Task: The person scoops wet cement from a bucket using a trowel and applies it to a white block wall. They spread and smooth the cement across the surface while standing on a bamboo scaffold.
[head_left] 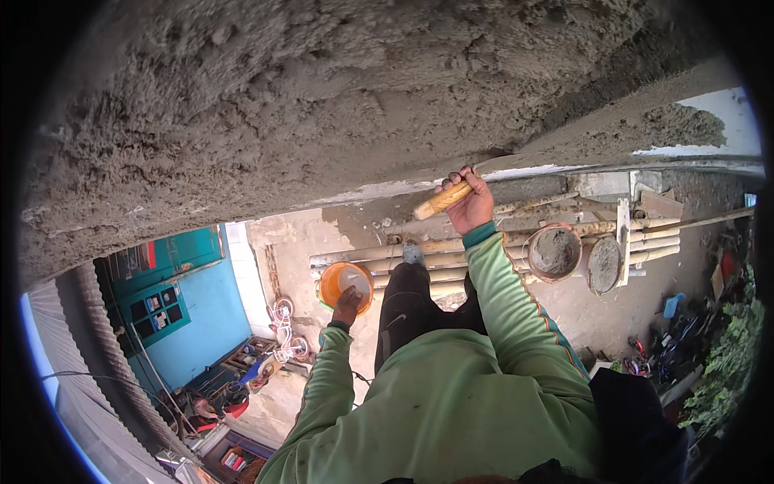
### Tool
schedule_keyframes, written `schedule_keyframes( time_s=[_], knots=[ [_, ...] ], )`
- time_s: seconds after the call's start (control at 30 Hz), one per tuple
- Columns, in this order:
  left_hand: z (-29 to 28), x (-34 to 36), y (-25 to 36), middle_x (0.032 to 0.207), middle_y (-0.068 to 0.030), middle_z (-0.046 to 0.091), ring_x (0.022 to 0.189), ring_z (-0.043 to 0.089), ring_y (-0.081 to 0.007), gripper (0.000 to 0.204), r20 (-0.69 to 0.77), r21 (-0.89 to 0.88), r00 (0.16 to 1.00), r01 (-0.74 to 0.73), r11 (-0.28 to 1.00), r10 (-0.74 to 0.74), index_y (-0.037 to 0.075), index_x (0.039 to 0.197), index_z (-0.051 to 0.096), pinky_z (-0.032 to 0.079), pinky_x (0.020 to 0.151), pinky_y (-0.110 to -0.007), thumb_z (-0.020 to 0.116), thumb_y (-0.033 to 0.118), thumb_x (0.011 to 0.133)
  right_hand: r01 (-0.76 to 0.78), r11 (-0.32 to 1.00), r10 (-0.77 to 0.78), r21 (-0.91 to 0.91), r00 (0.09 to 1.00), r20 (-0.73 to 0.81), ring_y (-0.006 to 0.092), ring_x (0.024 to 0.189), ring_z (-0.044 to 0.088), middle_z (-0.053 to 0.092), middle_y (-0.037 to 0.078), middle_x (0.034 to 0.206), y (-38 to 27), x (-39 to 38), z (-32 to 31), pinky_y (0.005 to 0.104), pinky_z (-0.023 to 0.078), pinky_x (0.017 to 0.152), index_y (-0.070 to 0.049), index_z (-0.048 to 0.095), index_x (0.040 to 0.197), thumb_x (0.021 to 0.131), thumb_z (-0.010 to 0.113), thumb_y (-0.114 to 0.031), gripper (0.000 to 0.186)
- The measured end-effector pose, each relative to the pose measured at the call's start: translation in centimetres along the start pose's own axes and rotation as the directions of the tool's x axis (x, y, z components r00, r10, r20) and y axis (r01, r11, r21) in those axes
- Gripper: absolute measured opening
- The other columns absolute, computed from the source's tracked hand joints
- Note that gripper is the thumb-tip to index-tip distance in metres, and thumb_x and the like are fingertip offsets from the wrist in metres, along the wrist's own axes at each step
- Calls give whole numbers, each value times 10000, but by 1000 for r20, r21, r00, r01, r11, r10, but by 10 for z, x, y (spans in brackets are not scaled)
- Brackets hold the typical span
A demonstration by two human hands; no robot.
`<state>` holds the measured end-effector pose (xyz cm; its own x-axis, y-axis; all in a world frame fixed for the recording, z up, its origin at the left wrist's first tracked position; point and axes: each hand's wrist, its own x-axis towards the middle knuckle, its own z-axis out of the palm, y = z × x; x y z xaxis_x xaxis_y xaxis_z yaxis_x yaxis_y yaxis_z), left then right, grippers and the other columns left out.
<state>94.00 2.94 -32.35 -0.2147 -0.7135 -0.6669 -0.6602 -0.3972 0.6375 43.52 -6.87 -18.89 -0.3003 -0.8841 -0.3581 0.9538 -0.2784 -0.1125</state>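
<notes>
My right hand is closed around the wooden handle of a trowel, up against the wet mortar. Its blade is mostly hidden at the mortar's lower edge. Rough grey mortar covers the surface across the top of the view, with smoother mortar toward the right. Lower down on the left, my left hand grips the near rim of an orange bucket. Something pale shows inside the bucket; I cannot make out what it is.
Bamboo poles form a platform below me, with my foot on them. To the right sit a bucket of mortar and another mortar-filled container. A small bicycle stands on the ground by a blue wall. Plants are at far right.
</notes>
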Motion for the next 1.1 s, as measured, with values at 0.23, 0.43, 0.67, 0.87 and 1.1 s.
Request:
schedule_keyframes(
  time_s=[0.23,0.43,0.67,0.87,1.1],
  knots=[
    [64,-15,-55,1409,-258,533,1330,503,-350,651,-86,122,985,157,980,-147,-42,1383,517,390,1118,-390,609,425,939,-552,823,439,-132,767,-468,179,676,565,560,7,708,1,8,-166,369,500,671,-107,581,847,939,550,-200,134],
    [104,-47,-87,1394,-230,561,1277,559,-355,663,-251,-310,833,414,856,-493,-10,1365,556,434,1077,-407,652,448,896,-899,192,393,-395,439,-808,190,601,556,568,25,709,14,-41,-185,328,476,551,-98,581,909,946,581,-292,197],
    [74,13,-132,1423,-289,487,1273,533,-414,1005,-749,-471,264,432,769,-607,-70,1494,299,430,1086,-429,862,291,745,-791,-299,97,-534,532,-841,188,570,552,554,49,701,7,-20,-221,345,485,532,-56,592,966,943,603,-278,223],
    [9,66,-218,1435,-286,482,1327,500,-360,965,-613,-548,368,440,712,-699,-110,1459,324,428,1077,-393,859,290,764,-642,-483,79,-595,646,-760,180,585,564,568,55,700,-28,-4,-212,334,482,546,-47,605,934,934,622,-282,235],
    [-13,94,-217,844,-138,717,657,685,-218,485,-330,-841,518,218,494,-789,-47,1146,641,561,608,-354,823,214,780,158,-930,316,-332,805,-502,391,848,683,705,185,907,18,-13,-189,493,529,779,-3,611,1074,865,684,-353,415]
  ],
)
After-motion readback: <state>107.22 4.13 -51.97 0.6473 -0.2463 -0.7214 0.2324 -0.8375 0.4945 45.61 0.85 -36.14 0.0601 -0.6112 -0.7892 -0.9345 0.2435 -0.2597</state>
